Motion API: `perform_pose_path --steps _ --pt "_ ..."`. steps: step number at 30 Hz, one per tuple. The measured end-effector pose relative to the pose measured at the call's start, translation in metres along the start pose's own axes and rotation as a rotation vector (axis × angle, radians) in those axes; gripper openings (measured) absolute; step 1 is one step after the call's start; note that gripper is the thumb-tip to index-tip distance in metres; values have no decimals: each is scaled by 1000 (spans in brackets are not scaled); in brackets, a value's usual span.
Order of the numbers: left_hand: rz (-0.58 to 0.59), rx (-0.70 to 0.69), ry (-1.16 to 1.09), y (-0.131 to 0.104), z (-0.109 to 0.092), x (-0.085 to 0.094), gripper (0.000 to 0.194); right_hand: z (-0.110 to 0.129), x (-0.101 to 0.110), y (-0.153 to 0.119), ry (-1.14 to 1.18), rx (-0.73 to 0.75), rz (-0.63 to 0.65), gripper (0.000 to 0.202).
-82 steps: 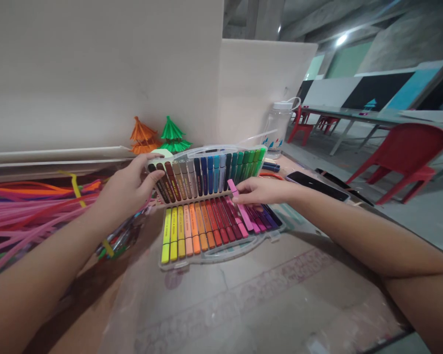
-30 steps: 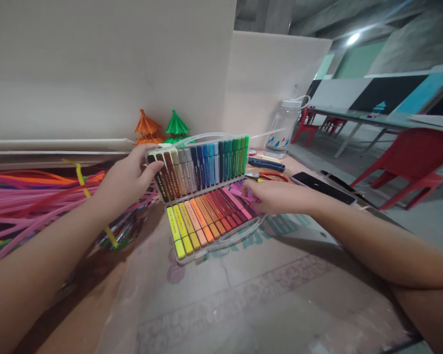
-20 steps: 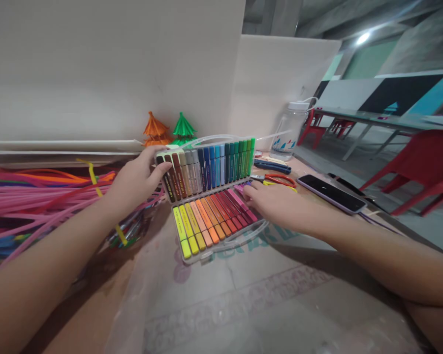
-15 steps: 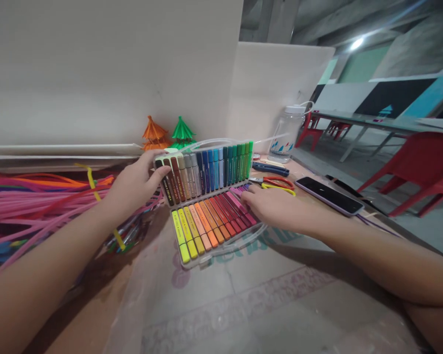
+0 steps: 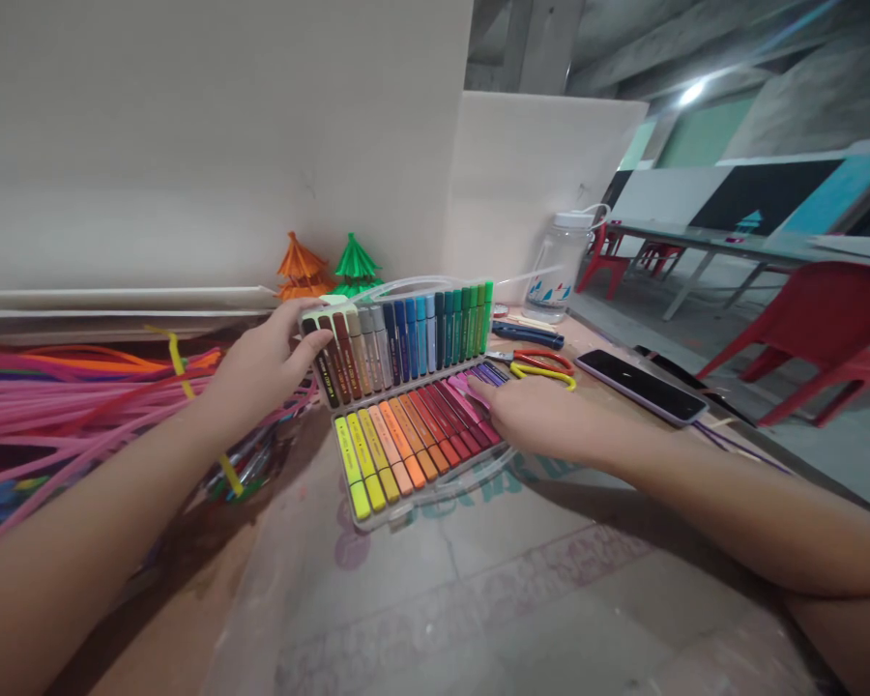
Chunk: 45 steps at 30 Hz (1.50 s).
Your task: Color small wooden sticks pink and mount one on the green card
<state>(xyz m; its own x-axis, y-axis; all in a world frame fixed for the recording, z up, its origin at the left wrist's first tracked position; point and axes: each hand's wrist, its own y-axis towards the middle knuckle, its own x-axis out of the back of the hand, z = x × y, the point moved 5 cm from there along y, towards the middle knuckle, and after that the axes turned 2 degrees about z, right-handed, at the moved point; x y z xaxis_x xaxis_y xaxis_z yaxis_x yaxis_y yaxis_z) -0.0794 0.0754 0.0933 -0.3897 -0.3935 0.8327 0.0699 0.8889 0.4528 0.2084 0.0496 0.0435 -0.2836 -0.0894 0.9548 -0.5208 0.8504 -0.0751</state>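
A clear plastic marker case [image 5: 400, 522] stands unfolded on the table, its rear half raised and its front half lying lower. Brown, grey, blue and green markers fill the raised half; yellow, orange, red, pink and purple ones lie in the front half. My left hand [image 5: 265, 358] grips the raised half at its upper left corner, thumb across the dark markers. At the right end of the front half, the bent fingers of my right hand [image 5: 536, 416] close on a pink marker [image 5: 467, 398]. My right hand partly hides the purple markers behind it.
Red-and-yellow-handled pliers [image 5: 547, 367], a dark blue cutter [image 5: 528, 335], a phone [image 5: 642, 385] and a clear bottle [image 5: 551, 266] lie or stand right of the case. Pink pipe cleaners [image 5: 108, 401] pile at left. Orange [image 5: 301, 263] and green [image 5: 355, 261] tree-like crafts stand behind.
My right hand has shifted slightly right and down at the pink markers, uncovering more of the purple ones. My left hand keeps its hold on the case.
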Motion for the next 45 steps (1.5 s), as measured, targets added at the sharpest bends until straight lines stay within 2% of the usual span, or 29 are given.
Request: perform_pose_path --steps 3,9,13,17,22,30,38,45 --pt "2 4 8 0 -1 0 51 1 0 -2 14 -6 32 69" --pt "-8 -20 -29 1 0 -1 50 -1 8 -5 176 103 88 73" --pt "-6 -31 -42 1 1 -2 49 -1 11 -2 241 88 121 63" --pt "-7 -32 -41 1 2 -1 49 -8 6 5 254 22 157 61" --pt "-11 -19 -27 1 2 -1 52 -22 -5 14 351 55 194 57" --pt "-29 -41 -34 3 5 -4 53 -35 -12 20 402 129 156 71" --pt "11 -14 -43 -3 -3 0 48 -37 -5 20 348 153 172 61" --pt "7 -20 -22 -1 -3 0 50 -42 -7 25 324 144 115 52"
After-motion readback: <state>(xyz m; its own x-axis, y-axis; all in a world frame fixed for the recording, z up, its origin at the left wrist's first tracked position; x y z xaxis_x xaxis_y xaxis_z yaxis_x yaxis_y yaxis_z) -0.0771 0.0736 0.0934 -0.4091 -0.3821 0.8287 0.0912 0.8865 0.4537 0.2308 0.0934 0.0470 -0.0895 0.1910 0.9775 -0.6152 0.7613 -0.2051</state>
